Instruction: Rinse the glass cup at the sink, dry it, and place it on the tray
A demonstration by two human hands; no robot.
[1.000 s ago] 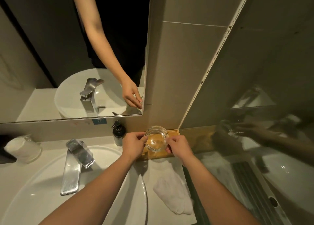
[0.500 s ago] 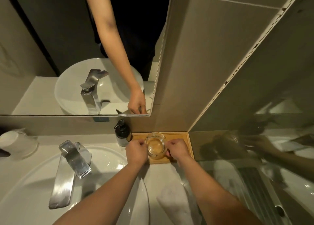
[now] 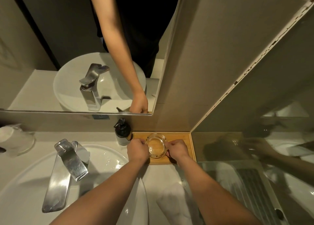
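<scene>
A white cloth (image 3: pixel 171 202) lies on the tabletop (image 3: pixel 158 173) beside the sink (image 3: pixel 105 158). Beyond it, the left hand (image 3: pixel 138 149) and right hand (image 3: pixel 177 149) grip the glass cup (image 3: pixel 156 145) from either side, now lowered from a second ago onto the wooden tray (image 3: pixel 188 145) in the corner, apparently resting there. Placement looks nearly complete; only letting go remains. A dark soap bottle (image 3: pixel 122 131) stands just left of the tray.

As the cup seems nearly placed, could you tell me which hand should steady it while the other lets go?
Probably the right hand: it sits over the wooden tray, clear of the soap bottle beside the left hand.
</scene>
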